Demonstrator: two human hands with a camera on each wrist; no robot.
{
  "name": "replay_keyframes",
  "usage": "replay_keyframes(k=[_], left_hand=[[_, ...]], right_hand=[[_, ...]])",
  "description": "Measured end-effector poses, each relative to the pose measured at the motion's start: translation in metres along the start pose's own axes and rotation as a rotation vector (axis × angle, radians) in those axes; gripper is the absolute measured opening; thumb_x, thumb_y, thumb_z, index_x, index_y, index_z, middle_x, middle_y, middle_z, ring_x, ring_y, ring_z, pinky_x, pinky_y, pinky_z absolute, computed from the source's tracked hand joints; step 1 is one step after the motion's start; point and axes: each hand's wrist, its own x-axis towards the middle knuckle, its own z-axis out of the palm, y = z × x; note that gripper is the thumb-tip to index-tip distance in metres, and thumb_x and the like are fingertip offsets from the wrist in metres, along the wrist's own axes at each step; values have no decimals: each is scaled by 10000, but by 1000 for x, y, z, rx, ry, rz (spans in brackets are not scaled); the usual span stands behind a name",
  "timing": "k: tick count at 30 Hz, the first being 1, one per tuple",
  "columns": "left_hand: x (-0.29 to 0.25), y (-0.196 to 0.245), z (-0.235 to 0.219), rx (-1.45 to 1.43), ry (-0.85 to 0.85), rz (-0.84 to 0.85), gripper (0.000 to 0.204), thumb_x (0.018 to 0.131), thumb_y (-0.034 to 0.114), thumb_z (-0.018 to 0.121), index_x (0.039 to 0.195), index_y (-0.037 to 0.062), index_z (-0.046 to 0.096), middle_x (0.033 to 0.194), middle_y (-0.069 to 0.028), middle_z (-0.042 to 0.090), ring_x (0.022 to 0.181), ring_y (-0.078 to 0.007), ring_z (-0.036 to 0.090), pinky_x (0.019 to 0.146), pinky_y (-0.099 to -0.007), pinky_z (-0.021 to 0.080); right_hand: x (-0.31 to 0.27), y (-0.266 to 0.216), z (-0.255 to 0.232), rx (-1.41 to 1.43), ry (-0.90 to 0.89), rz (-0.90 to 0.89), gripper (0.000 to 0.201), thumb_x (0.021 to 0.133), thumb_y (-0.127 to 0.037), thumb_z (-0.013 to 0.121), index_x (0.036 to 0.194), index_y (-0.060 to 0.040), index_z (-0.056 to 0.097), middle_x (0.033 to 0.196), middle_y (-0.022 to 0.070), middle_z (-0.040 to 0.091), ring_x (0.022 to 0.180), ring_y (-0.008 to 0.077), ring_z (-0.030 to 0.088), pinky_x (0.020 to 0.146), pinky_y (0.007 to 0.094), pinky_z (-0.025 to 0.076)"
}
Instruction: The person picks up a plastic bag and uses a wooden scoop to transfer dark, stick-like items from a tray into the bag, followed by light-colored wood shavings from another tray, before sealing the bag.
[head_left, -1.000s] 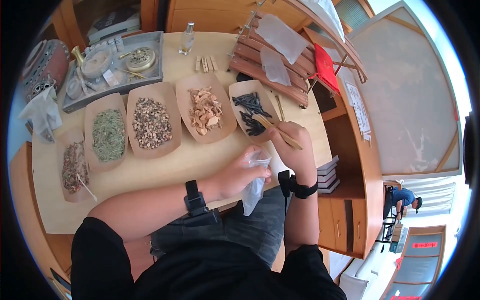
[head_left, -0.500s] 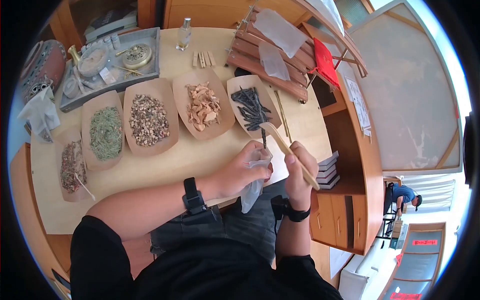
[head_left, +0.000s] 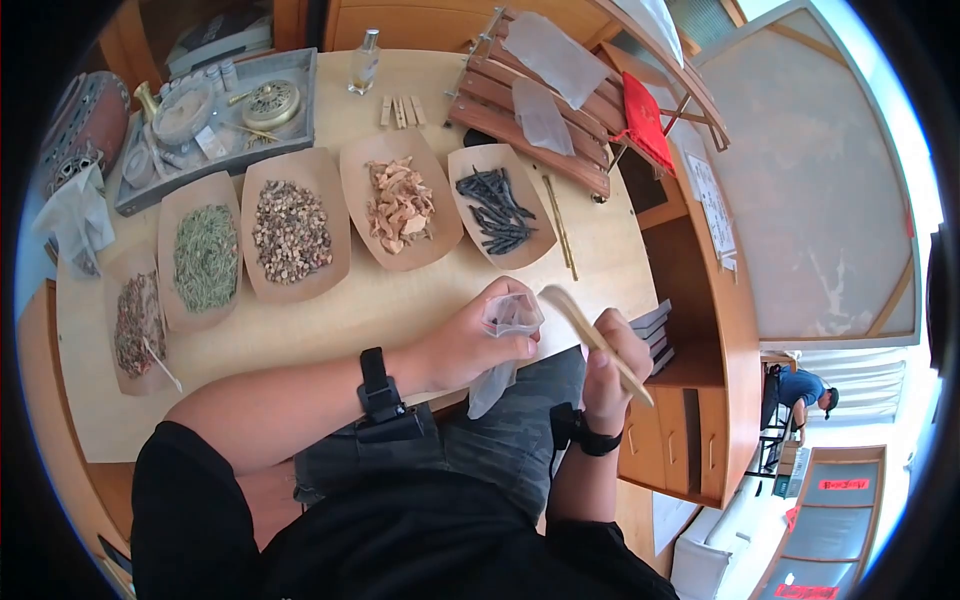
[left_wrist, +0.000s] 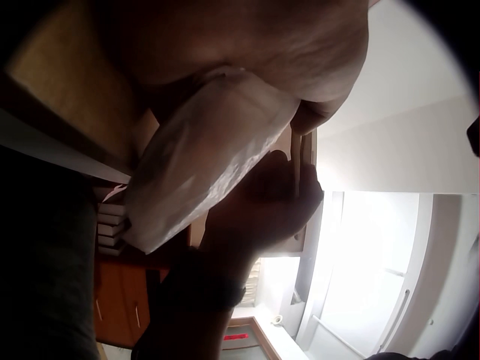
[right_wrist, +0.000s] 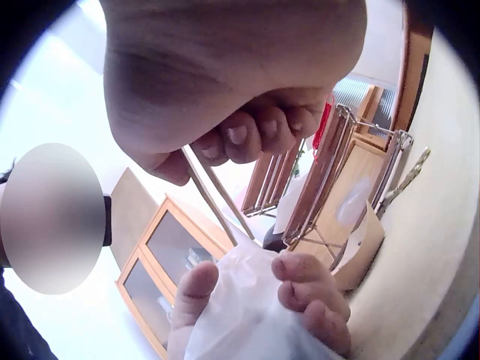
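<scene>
My left hand (head_left: pixel 485 335) holds a translucent pouch (head_left: pixel 513 312) upright near the table's front edge, its mouth spread wide and its lower end hanging below the fingers. In my right hand (head_left: pixel 612 365) is a pair of wooden tongs (head_left: pixel 572 312), pinched between thumb and fingers. Their tips stand just right of the pouch's mouth, with nothing seen between them. From the right wrist view, both prongs of the tongs point toward the pouch. Beyond the hands sits a brown paper tray (head_left: pixel 523 257) of dark, stick-like dried pieces (head_left: pixel 494 208).
More paper trays hold pale dried slices (head_left: pixel 400 205), small mixed chunks (head_left: pixel 292 230), green needle-like herb (head_left: pixel 206 258) and a reddish mix (head_left: pixel 140 325). Behind are a grey tray (head_left: pixel 190 188), a glass bottle (head_left: pixel 364 65), small clothespins (head_left: pixel 403 112) and a slatted wooden rack (head_left: pixel 490 100).
The tongs have come from the tray of dark pieces to the pouch. Half a second ago a dark stick hung from their tips over its mouth; now the tips are bare and farther right.
</scene>
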Motion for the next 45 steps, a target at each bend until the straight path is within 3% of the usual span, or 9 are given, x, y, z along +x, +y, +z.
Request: replay_keyframes(k=[5,8,17,20,26,31,36,39,45], left_hand=[[-5,5,4,100,-50,-29,451,977,115,728,1359,92,489,1176,-38,606,1074,-149,615,958,-346,531],[-8,12,10,147,-2,-98,430,965,123,741,1328,90,513,1163,-25,597,1073,-143,601,971,-346,519],[-6,7,4,361,-78,-71,398,971,185,744,1296,70,544,1183,-29,612,1119,-144,575,1025,-337,482],[-8,7,4,368,-90,-78,405,970,201,745,1298,67,549,1171,-35,618,1125,-143,576,1029,-335,483],[-9,10,6,407,-38,-63,409,964,194,747,1297,63,547,1158,-34,626,1124,-144,586,1035,-339,484],[-4,-2,3,253,-21,9,360,961,142,731,1261,68,547,1128,-19,616,1076,-133,591,991,-334,494],[0,-10,0,146,-22,76,344,986,18,669,1282,82,507,1105,-12,594,1036,-122,589,931,-322,506],[-3,-1,5,92,14,-31,402,960,105,736,1278,71,493,1118,-12,580,1079,-114,559,962,-309,476],[-4,-1,9,88,-24,-23,418,954,80,732,1293,71,488,1098,0,569,1030,-101,537,927,-294,474]], right_hand=[[43,1,5,-271,-98,277,314,954,-95,696,748,22,491,673,117,426,606,261,438,593,438,357],[74,7,23,-446,-293,119,251,954,-92,725,783,8,570,733,183,554,721,404,554,659,490,428],[141,29,61,-522,-462,-32,199,956,-186,758,871,-21,689,823,184,669,788,411,645,683,499,494],[145,39,76,-525,-487,-113,298,997,-212,741,805,-12,633,731,199,611,677,419,592,632,466,467],[140,33,72,-415,-392,-110,243,1008,-197,708,872,4,698,730,142,635,671,293,645,635,424,488],[104,17,40,-132,-110,211,280,1048,-155,603,825,14,603,683,23,494,639,113,451,576,318,349],[47,-5,32,92,47,168,446,1094,-318,524,764,-19,517,708,26,453,652,120,379,594,312,275],[18,-21,32,39,88,265,573,1060,-472,565,707,-56,391,692,14,387,652,122,330,614,306,247],[-29,-20,31,-31,96,299,557,1075,-462,554,766,0,510,707,17,437,669,117,376,618,308,262]])
